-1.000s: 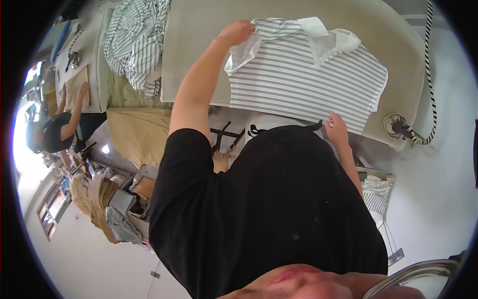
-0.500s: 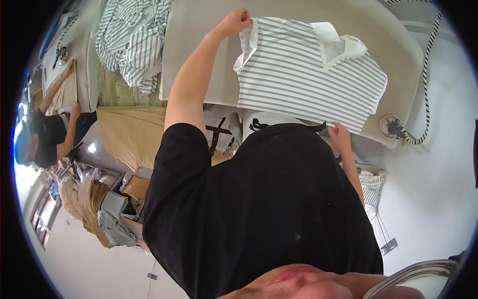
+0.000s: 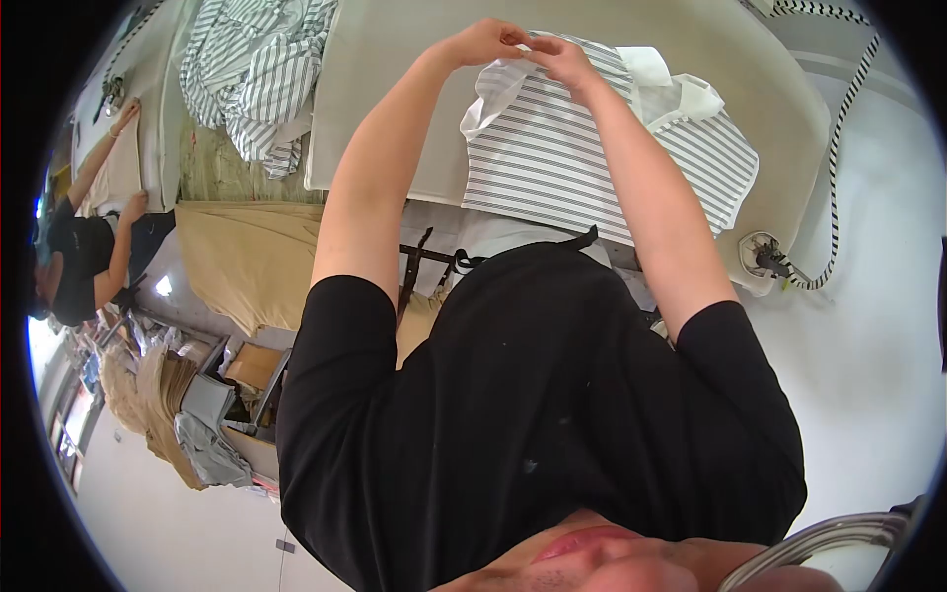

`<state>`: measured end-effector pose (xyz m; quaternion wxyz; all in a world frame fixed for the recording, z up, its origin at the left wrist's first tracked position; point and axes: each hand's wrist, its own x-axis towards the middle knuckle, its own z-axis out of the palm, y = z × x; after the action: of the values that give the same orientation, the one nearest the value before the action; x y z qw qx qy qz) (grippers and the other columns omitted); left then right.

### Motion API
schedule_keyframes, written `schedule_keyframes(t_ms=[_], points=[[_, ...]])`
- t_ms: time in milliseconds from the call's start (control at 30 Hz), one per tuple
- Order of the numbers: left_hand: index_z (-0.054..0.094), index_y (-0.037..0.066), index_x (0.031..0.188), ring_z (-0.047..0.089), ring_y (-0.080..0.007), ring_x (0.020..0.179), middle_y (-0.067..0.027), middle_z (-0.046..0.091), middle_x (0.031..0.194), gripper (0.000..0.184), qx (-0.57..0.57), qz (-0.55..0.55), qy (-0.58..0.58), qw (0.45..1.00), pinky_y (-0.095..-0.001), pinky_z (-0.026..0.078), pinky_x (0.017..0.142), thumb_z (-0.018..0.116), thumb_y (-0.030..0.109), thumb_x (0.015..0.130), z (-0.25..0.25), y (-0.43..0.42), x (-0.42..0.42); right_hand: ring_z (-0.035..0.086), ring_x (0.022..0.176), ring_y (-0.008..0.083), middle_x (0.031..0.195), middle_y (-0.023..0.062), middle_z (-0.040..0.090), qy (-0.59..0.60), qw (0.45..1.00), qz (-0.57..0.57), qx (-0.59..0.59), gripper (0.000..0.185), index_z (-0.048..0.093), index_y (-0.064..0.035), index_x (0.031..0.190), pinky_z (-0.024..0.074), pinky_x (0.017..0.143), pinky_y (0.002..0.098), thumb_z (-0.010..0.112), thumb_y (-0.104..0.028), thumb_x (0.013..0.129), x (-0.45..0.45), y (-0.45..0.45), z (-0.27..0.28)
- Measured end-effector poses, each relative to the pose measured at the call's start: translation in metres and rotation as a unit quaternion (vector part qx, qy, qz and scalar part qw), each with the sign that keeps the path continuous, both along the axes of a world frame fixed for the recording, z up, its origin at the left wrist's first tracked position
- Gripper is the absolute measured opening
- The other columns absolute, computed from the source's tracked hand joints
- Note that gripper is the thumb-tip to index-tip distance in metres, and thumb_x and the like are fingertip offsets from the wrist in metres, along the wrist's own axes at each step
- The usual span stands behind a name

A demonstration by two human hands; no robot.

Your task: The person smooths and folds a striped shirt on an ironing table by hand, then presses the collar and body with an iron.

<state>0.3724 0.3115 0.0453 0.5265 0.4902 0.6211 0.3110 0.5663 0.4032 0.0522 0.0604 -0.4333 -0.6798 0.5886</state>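
A white shirt with dark stripes (image 3: 552, 148) lies spread on the beige padded table (image 3: 414, 148), its white collar (image 3: 695, 99) toward the right. At the garment's upper left corner, my left hand (image 3: 488, 41) pinches the edge of the cloth. My right hand (image 3: 562, 61) is right beside it, fingers closed on the same edge. The fingertips of both hands nearly meet there, and the small fold of cloth between them is partly hidden. My right forearm passes over the middle of the shirt.
Crumpled striped garments (image 3: 261, 79) lie left of the table. An iron (image 3: 760, 257) with a striped cord rests at the right corner. Tan cloth (image 3: 256, 261) hangs at the left. Another person (image 3: 84, 257) handles fabric at a table on the far left.
My right hand has left the shirt's lower edge and moved up and left to its upper left corner, beside my left hand. The left hand has shifted slightly right. The co-worker's hands have moved.
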Motion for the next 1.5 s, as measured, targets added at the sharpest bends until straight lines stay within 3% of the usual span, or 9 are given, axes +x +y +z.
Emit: schedule_keyframes(t_ms=[100, 267, 533, 633, 933, 1000, 1100, 1233, 1500], points=[[0.07, 0.007, 0.124, 0.067, -0.0185, 0.097, -0.0059, 0.072, 0.105, 0.031, 0.02, -0.001, 0.042, 0.999, -0.0331, 0.053, 0.09, 0.07, 0.014, 0.094, 0.0, -0.001, 0.004, 0.067, 0.089, 0.0159, 0.111, 0.0037, 0.071, -0.042, 0.988, 0.065, -0.13, 0.039, 0.069, -0.002, 0.118, 0.055, 0.079, 0.0328, 0.079, -0.027, 0.09, -0.002, 0.019, -0.003], [0.069, 0.006, 0.113, 0.07, -0.0255, 0.091, -0.0114, 0.072, 0.103, 0.021, 0.109, 0.066, 0.168, 0.977, -0.0385, 0.056, 0.081, 0.068, 0.011, 0.093, -0.012, -0.003, 0.02, 0.064, 0.079, 0.0122, 0.093, 0.0017, 0.07, -0.035, 0.993, 0.075, -0.084, 0.028, 0.069, -0.0047, 0.101, 0.0542, 0.073, 0.0344, 0.08, -0.027, 0.087, -0.008, 0.021, -0.014], [0.064, 0.005, 0.101, 0.068, -0.0375, 0.089, -0.0154, 0.07, 0.1, 0.012, 0.184, 0.227, 0.268, 0.918, -0.0463, 0.056, 0.075, 0.065, 0.014, 0.094, -0.017, -0.022, 0.033, 0.072, 0.079, 0.0345, 0.081, 0.0171, 0.073, -0.17, 0.931, 0.102, 0.307, 0.027, 0.066, -0.0033, 0.107, 0.0576, 0.073, 0.0457, 0.068, -0.019, 0.085, -0.04, -0.012, 0.0], [0.064, 0.006, 0.1, 0.069, -0.0389, 0.089, -0.0151, 0.07, 0.097, 0.01, 0.185, 0.245, 0.275, 0.911, -0.0481, 0.056, 0.074, 0.064, 0.015, 0.095, -0.02, -0.027, 0.025, 0.073, 0.081, 0.0404, 0.086, 0.02, 0.074, -0.208, 0.909, 0.092, 0.348, 0.033, 0.063, -0.0053, 0.119, 0.0581, 0.072, 0.0517, 0.06, -0.022, 0.091, -0.05, -0.024, 0.006], [0.065, 0.002, 0.106, 0.071, -0.0315, 0.083, -0.0148, 0.073, 0.095, 0.018, 0.142, 0.221, 0.216, 0.94, -0.0403, 0.057, 0.074, 0.069, 0.017, 0.096, -0.018, -0.044, -0.013, 0.073, 0.083, 0.0385, 0.09, 0.0171, 0.076, -0.172, 0.889, 0.206, 0.37, 0.048, 0.054, -0.0068, 0.142, 0.0581, 0.079, 0.0482, 0.054, -0.024, 0.097, -0.064, -0.027, -0.001], [0.066, 0.001, 0.106, 0.072, -0.0287, 0.083, -0.0137, 0.074, 0.095, 0.019, 0.138, 0.218, 0.207, 0.944, -0.0383, 0.058, 0.074, 0.069, 0.017, 0.097, -0.023, -0.045, -0.024, 0.074, 0.088, 0.035, 0.096, 0.0168, 0.077, -0.125, 0.94, 0.176, 0.264, 0.05, 0.051, -0.0069, 0.145, 0.0577, 0.083, 0.0442, 0.055, -0.023, 0.098, -0.069, -0.022, -0.012], [0.068, -0.002, 0.108, 0.072, -0.0175, 0.084, -0.0089, 0.076, 0.096, 0.022, 0.028, 0.305, -0.016, 0.952, -0.0319, 0.058, 0.075, 0.069, 0.018, 0.098, -0.036, -0.047, -0.034, 0.073, 0.095, 0.0311, 0.103, 0.0161, 0.076, -0.082, 0.966, 0.16, 0.184, 0.051, 0.05, -0.0072, 0.147, 0.0565, 0.089, 0.0405, 0.056, -0.02, 0.098, -0.067, -0.013, -0.032], [0.068, -0.004, 0.106, 0.07, -0.012, 0.084, -0.0057, 0.075, 0.093, 0.027, -0.002, 0.338, -0.091, 0.937, -0.0277, 0.058, 0.075, 0.069, 0.022, 0.098, -0.05, -0.049, -0.034, 0.07, 0.108, 0.0258, 0.117, 0.0148, 0.073, -0.053, 0.976, 0.177, 0.118, 0.054, 0.048, -0.0074, 0.149, 0.0533, 0.097, 0.037, 0.058, -0.012, 0.096, -0.057, 0.001, -0.037], [0.071, -0.002, 0.106, 0.066, -0.0124, 0.073, -0.007, 0.072, 0.085, 0.026, -0.113, 0.307, 0.125, 0.937, -0.0264, 0.051, 0.062, 0.071, 0.022, 0.096, -0.02, -0.036, -0.023, 0.065, 0.117, 0.025, 0.133, 0.0132, 0.066, -0.057, 0.96, 0.259, 0.085, 0.062, 0.043, -0.0063, 0.153, 0.0511, 0.102, 0.0368, 0.056, -0.003, 0.092, -0.055, 0.003, -0.033]])
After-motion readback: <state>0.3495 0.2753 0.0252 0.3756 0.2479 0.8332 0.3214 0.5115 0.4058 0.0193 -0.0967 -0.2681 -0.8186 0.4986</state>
